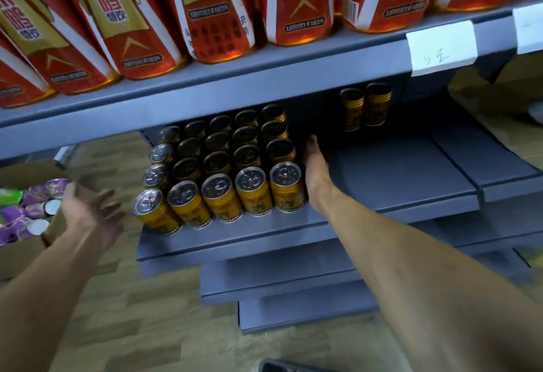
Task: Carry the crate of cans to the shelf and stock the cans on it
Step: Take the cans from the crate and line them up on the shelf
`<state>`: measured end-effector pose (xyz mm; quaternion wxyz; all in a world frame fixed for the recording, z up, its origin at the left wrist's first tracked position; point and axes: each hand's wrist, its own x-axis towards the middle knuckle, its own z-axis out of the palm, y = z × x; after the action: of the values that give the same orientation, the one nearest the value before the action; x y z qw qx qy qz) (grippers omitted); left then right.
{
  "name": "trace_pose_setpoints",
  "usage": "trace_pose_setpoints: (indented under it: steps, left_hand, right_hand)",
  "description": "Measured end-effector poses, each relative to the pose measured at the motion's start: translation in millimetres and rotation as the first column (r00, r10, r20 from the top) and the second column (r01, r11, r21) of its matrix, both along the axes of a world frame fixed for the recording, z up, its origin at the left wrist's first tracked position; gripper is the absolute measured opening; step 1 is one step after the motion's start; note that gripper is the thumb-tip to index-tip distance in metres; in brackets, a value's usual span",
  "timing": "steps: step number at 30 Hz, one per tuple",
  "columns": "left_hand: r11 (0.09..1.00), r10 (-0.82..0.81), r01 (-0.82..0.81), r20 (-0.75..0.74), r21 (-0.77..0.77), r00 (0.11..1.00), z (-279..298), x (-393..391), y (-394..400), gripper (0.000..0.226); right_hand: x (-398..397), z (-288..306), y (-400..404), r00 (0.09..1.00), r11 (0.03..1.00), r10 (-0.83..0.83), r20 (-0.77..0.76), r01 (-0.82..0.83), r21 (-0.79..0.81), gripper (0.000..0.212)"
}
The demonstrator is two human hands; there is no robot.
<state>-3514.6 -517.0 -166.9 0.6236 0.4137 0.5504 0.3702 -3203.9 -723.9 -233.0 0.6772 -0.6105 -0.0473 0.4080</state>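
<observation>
- The block of yellow cans (223,166) stands upright in tidy rows on the grey shelf (382,177), at that board's left end, with the front row at its lip.
- The right hand (316,172) lies flat against the block's right side, fingers straight and reaching back into the shadow, touching the end cans, gripping nothing.
- The left hand (91,213) hovers left of the block, clear of the cans, fingers spread and loose, empty.
- Two more yellow cans (365,105) stand together well to the right of the block, further back.
- A cardboard box (20,249) of purple packets sits left of the block, beyond the left hand.
- Red and gold bottles (205,10) line the board above the block.
</observation>
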Motion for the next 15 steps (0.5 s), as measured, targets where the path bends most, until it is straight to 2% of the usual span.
trace_pose_setpoints:
  steps: [1, 3, 7, 10, 11, 13, 14, 15]
  left_hand:
    - [0.995, -0.065, 0.068, 0.041, -0.067, 0.997, 0.6, 1.4, -9.7, 0.084]
    - [0.978, -0.176, 0.185, 0.088, -0.101, 0.980, -6.6, 21.7, -30.3, 0.080]
    - [0.985, -0.131, 0.148, 0.184, -0.084, 0.974, -12.1, 50.6, -44.7, 0.080]
    - [0.979, -0.175, 0.190, 0.162, -0.080, 0.971, -11.3, 39.4, -40.3, 0.074]
    - [0.981, -0.163, 0.176, 0.147, -0.077, 0.976, -9.6, 37.3, -41.3, 0.070]
    - [0.996, -0.070, 0.072, 0.058, -0.044, 0.996, -9.6, 31.8, -33.8, 0.063]
    - [0.999, -0.022, 0.023, -0.040, 0.035, 0.999, -7.0, 30.4, -30.0, 0.056]
    - [0.986, 0.027, 0.008, -0.206, 0.167, 0.978, -2.7, 30.5, -26.6, 0.048]
  right_hand:
    - [-2.3, 8.4, 0.0, 0.998, 0.999, 0.044, 0.034, -0.044, -0.007, 0.103]
    - [-8.7, 23.3, -2.1, 0.993, 0.995, 0.101, 0.067, -0.100, -0.019, 0.081]
    - [-6.5, 21.5, -5.2, 0.987, 0.987, 0.160, 0.022, -0.160, 0.022, 0.080]
    - [-9.7, 24.9, -3.4, 0.987, 0.986, 0.163, 0.002, -0.163, 0.049, 0.079]
    - [-12.1, 25.6, -2.1, 0.991, 0.990, 0.133, 0.003, -0.133, 0.055, 0.081]
    - [-14.8, 27.7, -1.5, 0.998, 0.999, -0.044, 0.047, 0.045, -0.025, 0.081]
    - [-14.5, 31.3, -4.6, 0.980, 0.981, -0.153, 0.126, 0.166, -0.104, 0.075]
    - [-10.6, 31.9, -9.3, 0.941, 0.943, -0.225, 0.255, 0.275, -0.185, 0.065]
